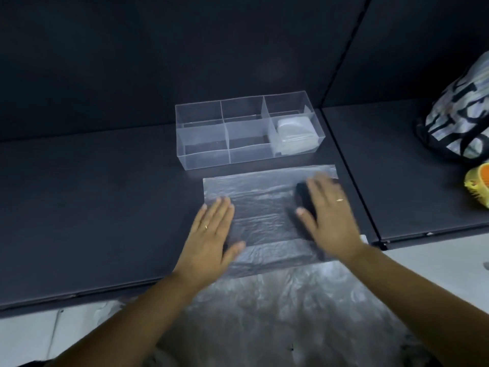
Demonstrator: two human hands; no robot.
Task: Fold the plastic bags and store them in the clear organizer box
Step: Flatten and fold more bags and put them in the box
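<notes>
We see a clear plastic bag (264, 207) spread flat on the dark table (92, 207), just near of the clear organizer box (206, 144). The bag's near part runs over the table's near edge. More crumpled clear plastic (277, 313) lies below that edge; we cannot tell whether it is the same bag. The left hand (211, 234) lies palm down on the bag's left part, fingers straight and slightly spread, pinching nothing, with a ring (206, 227) on one finger. The right hand (330, 215) lies palm down on the bag's right part, fingers straight, thumb out to the left, gripping nothing. It is blurred and also wears a ring (339, 200). A dark patch (304, 200) sits by the right thumb; we cannot tell whether it is shadow or an object. The box has six compartments in two rows of three. We see a folded clear bundle (293, 136) in the near right compartment. To the right, a second dark tabletop (397, 168) adjoins the first. At its far right, a patterned bag with black straps (460, 115) sits. A yellow and orange item (479, 184) is just near of it, cut off by the frame edge.
</notes>
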